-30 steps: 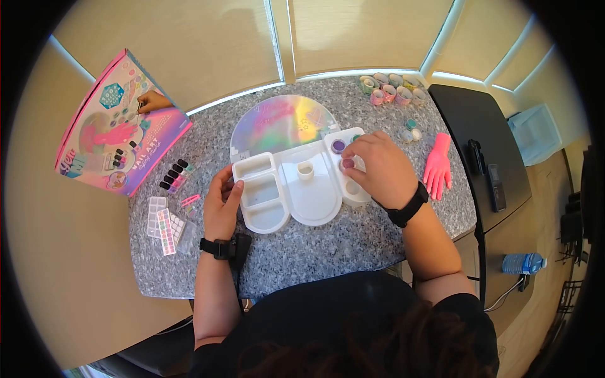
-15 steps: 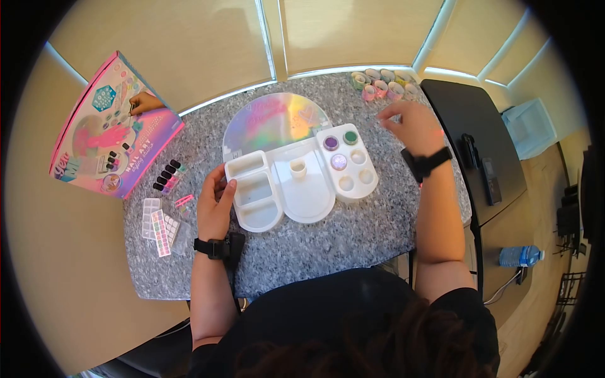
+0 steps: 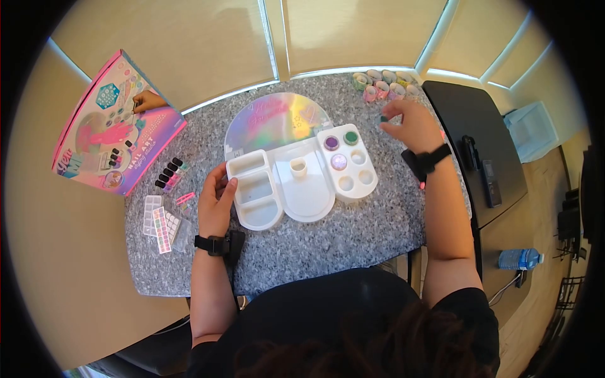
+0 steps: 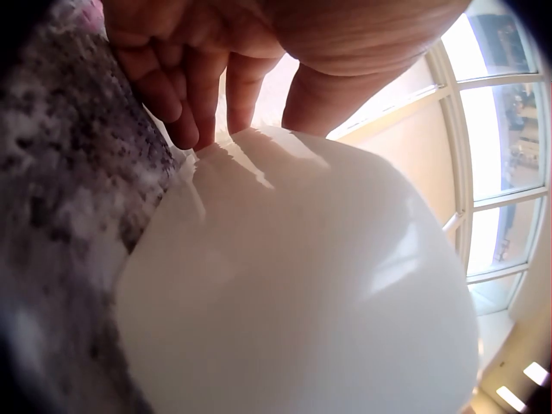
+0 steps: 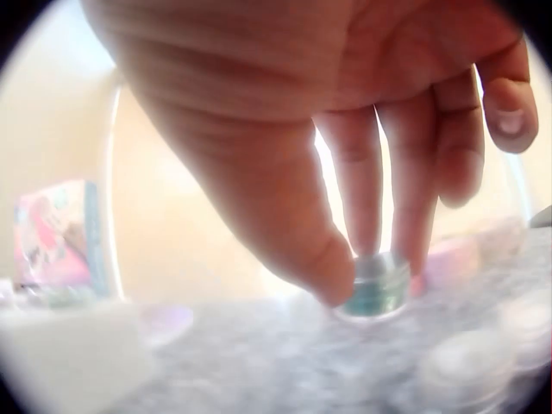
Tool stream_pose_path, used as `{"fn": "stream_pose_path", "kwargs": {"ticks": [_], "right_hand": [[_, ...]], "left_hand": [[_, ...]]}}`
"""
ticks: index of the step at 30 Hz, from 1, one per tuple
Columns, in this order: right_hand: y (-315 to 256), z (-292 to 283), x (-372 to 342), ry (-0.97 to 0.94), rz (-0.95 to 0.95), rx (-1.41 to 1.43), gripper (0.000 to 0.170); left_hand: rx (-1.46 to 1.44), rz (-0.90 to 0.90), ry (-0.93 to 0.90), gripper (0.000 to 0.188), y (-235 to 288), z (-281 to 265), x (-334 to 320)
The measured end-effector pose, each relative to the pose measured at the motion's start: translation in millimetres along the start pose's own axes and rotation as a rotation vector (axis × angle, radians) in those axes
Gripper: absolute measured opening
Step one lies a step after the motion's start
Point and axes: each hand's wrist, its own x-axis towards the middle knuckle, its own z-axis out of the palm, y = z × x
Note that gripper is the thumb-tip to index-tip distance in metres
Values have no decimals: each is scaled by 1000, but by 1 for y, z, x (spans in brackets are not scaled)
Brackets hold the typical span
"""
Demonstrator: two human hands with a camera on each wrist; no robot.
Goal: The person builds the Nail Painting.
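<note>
Pinch the small teal jar level between your right thumb and first two fingertips, its place being beyond the right side of the white tray, and brace the tray's left rim with your left hand, thumb on top, fingers partly bent against the side. Keep the right hand palm down, forearm reaching forward, the other two fingers loosely bent and clear of the jar.

The right hand reached farther forward, its thumb and first two fingers in a pinch; the left hand gripped with thumb atop.
</note>
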Motion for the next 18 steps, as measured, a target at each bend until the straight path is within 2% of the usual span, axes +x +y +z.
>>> {"fn": "stream_pose_path", "kwargs": {"ticks": [1,2,4,5,7,12,18], "right_hand": [[-12,-3,-11,-6,-111,128,27],[-27,-8,-22,-7,-110,130,27],[-49,-16,-40,-129,-252,181,26],[-50,-11,-45,-130,-252,184,26],[-48,1,-52,-42,-426,153,24],[-47,15,-52,-61,-380,94,23],[-49,20,-56,-22,-386,74,22]], "left_hand": [[2,-1,2,51,1,0,0],[4,-2,4,51,1,0,0],[4,-1,7,52,1,0,0],[2,4,9,52,1,0,0],[4,-4,3,52,-1,-1,1],[-27,-30,20,54,13,4,-3],[-362,-212,-17,57,41,9,-20]]}}
